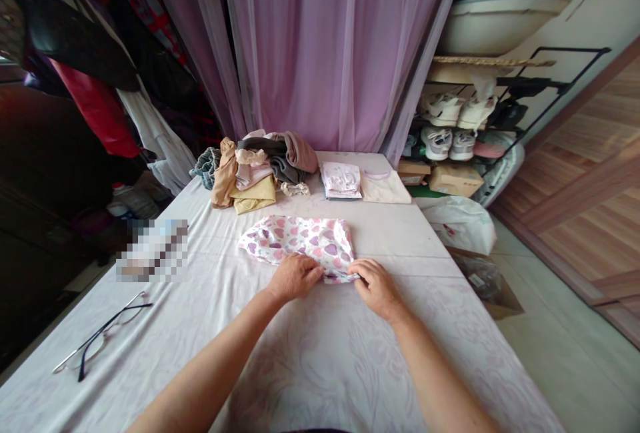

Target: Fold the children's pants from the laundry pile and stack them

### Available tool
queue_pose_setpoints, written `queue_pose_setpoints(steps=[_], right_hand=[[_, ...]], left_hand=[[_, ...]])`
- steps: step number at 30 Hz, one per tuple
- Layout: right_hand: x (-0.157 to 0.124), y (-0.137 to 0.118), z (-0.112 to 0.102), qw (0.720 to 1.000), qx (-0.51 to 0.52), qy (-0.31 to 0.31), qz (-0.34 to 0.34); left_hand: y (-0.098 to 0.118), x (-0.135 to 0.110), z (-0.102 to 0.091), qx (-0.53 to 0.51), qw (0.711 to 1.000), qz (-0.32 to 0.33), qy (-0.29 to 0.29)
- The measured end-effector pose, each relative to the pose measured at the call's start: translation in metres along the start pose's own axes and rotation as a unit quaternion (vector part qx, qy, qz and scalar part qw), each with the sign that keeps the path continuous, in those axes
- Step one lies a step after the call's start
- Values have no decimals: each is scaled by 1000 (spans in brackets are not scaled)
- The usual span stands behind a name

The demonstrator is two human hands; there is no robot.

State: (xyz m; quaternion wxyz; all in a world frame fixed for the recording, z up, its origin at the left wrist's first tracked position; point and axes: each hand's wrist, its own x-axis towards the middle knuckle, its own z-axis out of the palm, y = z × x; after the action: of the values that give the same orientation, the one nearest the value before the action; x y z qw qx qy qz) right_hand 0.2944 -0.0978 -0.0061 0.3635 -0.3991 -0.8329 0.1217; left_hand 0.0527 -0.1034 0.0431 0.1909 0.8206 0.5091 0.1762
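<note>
The near edge of a heart-print garment [295, 239] is pinched by the left hand [294, 278] and right hand [377, 288], its folded bulk lying ahead of them on a floral sheet [300, 366].

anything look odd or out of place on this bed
The eyeglasses lying open near the edge of the bed sheet look out of place, apart from the clothes. Above them, a pixelated patch hides whatever lies there, so it cannot be identified.

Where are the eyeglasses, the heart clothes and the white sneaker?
Eyeglasses [120, 317]: head view, on the dark temple arm.
Heart-print garment [295, 236]: head view, on the middle of the fabric.
White sneaker [443, 110]: head view, on the shoe's upper.
</note>
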Motion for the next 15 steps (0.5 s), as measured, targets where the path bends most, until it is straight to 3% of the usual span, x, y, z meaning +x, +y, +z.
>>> queue_pose_setpoints(steps=[4,7,15], right_hand=[[0,0,2,1000,-16,17,-8],[0,2,3,999,-13,33,2],[-1,4,6,989,50,62,124]], left_hand=[[6,13,-10,0,998,-55,11],[18,21,-9,2,999,-45,8],[45,33,11,-59,998,-20,-29]])
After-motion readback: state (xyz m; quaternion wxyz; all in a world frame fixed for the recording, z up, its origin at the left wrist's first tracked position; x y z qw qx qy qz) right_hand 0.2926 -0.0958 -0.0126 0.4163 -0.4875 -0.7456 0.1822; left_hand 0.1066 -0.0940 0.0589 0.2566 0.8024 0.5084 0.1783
